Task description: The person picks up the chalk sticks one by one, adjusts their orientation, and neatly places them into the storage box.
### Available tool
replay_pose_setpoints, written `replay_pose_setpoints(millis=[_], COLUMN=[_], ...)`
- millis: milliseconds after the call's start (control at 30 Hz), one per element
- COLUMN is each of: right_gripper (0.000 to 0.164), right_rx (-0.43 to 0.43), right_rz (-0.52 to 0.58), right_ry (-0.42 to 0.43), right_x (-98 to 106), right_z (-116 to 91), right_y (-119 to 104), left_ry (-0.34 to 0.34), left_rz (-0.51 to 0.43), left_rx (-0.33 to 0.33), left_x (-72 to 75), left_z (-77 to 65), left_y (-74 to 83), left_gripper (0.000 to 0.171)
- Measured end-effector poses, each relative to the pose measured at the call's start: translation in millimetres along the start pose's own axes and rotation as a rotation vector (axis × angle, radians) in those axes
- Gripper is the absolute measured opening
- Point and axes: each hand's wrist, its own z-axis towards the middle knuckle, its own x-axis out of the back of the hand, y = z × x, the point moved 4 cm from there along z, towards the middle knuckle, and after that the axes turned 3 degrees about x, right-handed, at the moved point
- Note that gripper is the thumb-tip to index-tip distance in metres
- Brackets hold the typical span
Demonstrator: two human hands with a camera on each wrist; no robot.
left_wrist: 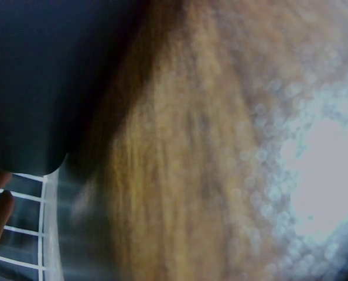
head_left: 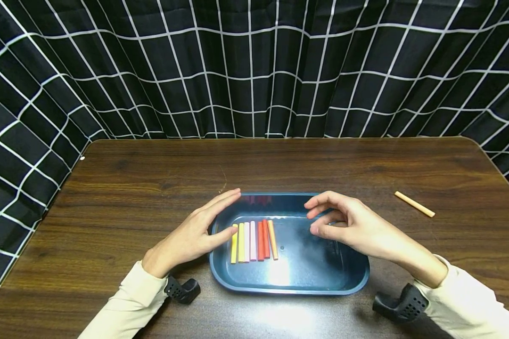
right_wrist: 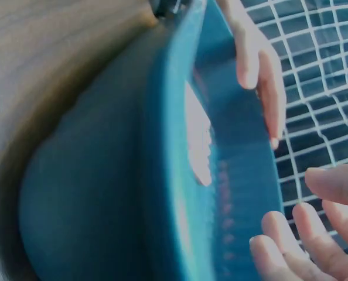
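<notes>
A blue plastic tray (head_left: 314, 278) stands on the table in the head view. Inside its left half, several chalk sticks lie side by side: yellow chalk (head_left: 241, 242), pale pink chalk (head_left: 253, 241), red chalk (head_left: 260, 241) and an orange chalk (head_left: 273, 240) at the right end. My left hand (head_left: 191, 235) is at the tray's left side, fingers extended, its thumb over the leftmost yellow stick; whether it touches is unclear. Over the tray's right part, my right hand (head_left: 356, 223) has loosely bent fingers and holds nothing. The right wrist view shows its fingers (right_wrist: 300, 252) spread apart.
Another orange chalk (head_left: 414, 204) lies on the brown wooden table (head_left: 152, 174), right of and beyond the tray. A black curtain with white grid lines (head_left: 246, 70) hangs behind the table and along its sides. A small white bit (head_left: 82, 158) shows at the left edge.
</notes>
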Motion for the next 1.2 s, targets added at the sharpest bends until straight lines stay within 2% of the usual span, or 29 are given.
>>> replay_pose_setpoints(millis=[400, 900, 1200], right_gripper=[0.038, 0.036, 0.036], right_rx=[0.095, 0.05, 0.021], right_rz=[-0.066, -0.24, -0.291], right_ry=[0.085, 0.205, 0.257], right_x=[28.3, 63.1, 83.3], right_z=[-9.6, -23.9, -31.0], right_y=[5.0, 26.4, 43.1], left_ry=[0.0, 0.003, 0.01], left_rz=[0.007, -0.001, 0.006], left_rx=[0.005, 0.004, -0.011], left_x=[0.4, -0.2, -0.7], left_z=[-1.4, -1.3, -0.6], left_y=[-0.4, -0.8, -0.4], left_gripper=[0.066, 0.066, 0.065])
